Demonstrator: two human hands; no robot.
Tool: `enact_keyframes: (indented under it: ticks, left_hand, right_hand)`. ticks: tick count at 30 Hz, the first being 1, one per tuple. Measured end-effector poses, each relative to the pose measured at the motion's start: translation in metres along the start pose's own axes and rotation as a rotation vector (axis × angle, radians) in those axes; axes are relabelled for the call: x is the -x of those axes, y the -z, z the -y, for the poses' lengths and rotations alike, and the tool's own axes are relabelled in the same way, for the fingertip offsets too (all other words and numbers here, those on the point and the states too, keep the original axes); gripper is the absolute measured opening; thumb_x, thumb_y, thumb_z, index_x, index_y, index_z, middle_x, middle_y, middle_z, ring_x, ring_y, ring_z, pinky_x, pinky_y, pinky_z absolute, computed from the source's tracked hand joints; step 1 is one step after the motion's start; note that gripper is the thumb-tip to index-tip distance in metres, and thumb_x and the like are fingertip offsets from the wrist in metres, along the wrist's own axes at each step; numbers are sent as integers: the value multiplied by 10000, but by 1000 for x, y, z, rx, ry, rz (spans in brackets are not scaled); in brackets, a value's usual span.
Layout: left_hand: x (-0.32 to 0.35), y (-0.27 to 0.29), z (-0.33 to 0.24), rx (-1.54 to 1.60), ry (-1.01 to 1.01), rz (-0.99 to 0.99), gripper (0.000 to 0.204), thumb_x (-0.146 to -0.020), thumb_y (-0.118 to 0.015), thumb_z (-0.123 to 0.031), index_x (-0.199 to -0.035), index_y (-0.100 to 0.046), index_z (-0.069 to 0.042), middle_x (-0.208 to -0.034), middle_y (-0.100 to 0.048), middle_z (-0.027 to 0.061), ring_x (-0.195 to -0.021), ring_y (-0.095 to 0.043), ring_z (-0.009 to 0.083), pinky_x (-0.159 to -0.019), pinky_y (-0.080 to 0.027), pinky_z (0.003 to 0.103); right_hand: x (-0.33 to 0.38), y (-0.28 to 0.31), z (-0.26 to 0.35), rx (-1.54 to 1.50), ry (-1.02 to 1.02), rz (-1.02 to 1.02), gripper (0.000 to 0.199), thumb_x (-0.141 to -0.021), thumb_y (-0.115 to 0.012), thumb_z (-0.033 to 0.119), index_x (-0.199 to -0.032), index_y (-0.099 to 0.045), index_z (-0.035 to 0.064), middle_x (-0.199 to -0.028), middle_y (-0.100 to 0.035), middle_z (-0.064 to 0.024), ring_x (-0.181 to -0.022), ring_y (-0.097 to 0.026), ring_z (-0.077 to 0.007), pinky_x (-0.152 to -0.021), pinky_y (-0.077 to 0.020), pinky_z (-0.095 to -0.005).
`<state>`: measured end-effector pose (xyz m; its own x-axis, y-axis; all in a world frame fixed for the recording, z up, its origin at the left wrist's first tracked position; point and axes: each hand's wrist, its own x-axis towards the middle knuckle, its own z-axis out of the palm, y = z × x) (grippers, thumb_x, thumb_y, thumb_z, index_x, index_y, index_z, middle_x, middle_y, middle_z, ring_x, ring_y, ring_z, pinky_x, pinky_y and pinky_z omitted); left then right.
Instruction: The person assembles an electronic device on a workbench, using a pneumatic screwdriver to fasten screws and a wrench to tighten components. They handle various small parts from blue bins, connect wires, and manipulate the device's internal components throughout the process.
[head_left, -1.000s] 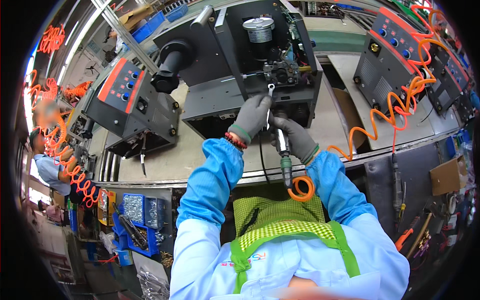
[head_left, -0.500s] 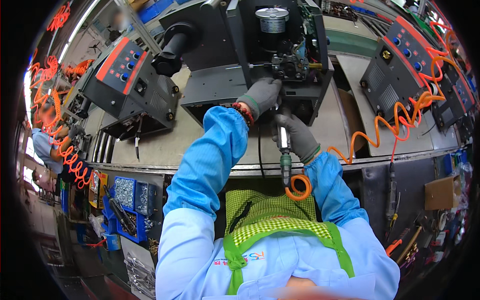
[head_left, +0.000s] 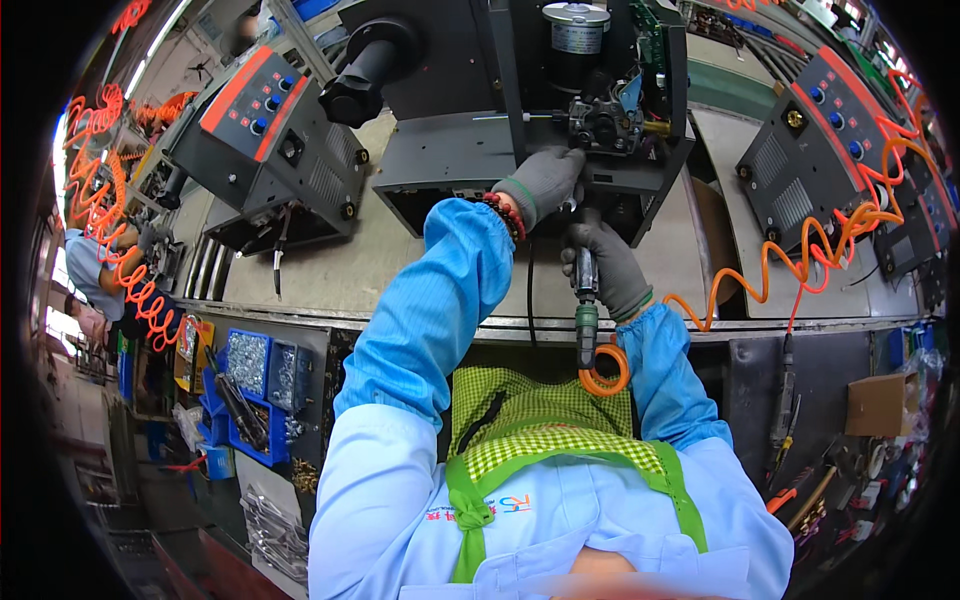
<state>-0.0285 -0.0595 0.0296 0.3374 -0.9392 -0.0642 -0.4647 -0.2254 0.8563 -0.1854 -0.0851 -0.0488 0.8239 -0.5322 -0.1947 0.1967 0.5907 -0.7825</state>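
So the left hand [head_left: 545, 182] has slid up onto the open machine chassis [head_left: 560, 110] at the far bench, fingers curled on it, while the right hand [head_left: 605, 265] stays clamped round the pneumatic screwdriver [head_left: 585, 300], closing in underneath.

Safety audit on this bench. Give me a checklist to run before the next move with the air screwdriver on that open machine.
1. Right hand wrapped around air screwdriver: ok.
2. Left hand steadying the open machine near the wire-feed mechanism: ok.
3. Tool tip seated on a screw: cannot tell, hidden by the hands.
4. Orange coiled hose attached and hanging free of the work: ok.
5. Gloves on both hands: ok.
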Motion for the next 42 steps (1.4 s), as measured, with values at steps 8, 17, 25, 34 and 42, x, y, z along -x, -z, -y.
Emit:
enact_keyframes:
  ticks: [8,17,25,34,42]
  left_hand:
    - [3,2,-7,9,22,19,391,-978,-400,-331,-908,-619,-15,-696,-596,64,-638,-566,169,-596,-434,312]
    - [5,0,-9,32,51,-28,417,-970,-372,-345,-868,-619,-25,-705,-610,89,-675,-590,214,-627,-446,340]
    - [-5,0,9,-122,-78,-26,441,-983,-379,-379,-831,-611,-36,-654,-583,48,-597,-544,155,-578,-424,305]
    - [-4,1,7,-46,-55,-24,428,-984,-386,-365,-859,-616,-27,-658,-581,53,-599,-545,159,-569,-420,311]
    - [1,1,0,-177,-151,23,396,-993,-363,-318,-906,-614,-24,-683,-590,46,-605,-543,149,-569,-422,296]
  right_hand:
    - [0,3,-2,-49,-43,38,222,-865,-613,199,-989,-467,87,-793,-555,-46,-624,-598,-128,-489,-529,-263]
    - [0,2,2,10,-46,36,217,-867,-601,194,-1001,-471,83,-760,-552,-42,-594,-583,-120,-490,-525,-255]
    - [-1,4,1,33,-59,50,213,-876,-596,210,-1000,-475,86,-768,-552,-37,-598,-575,-112,-488,-517,-256]
    - [0,-1,3,53,-16,35,219,-872,-598,215,-1004,-482,84,-786,-546,-36,-636,-578,-110,-496,-514,-253]
    - [-2,7,-1,48,-13,36,243,-865,-623,241,-999,-487,91,-744,-560,-38,-590,-587,-124,-491,-519,-252]
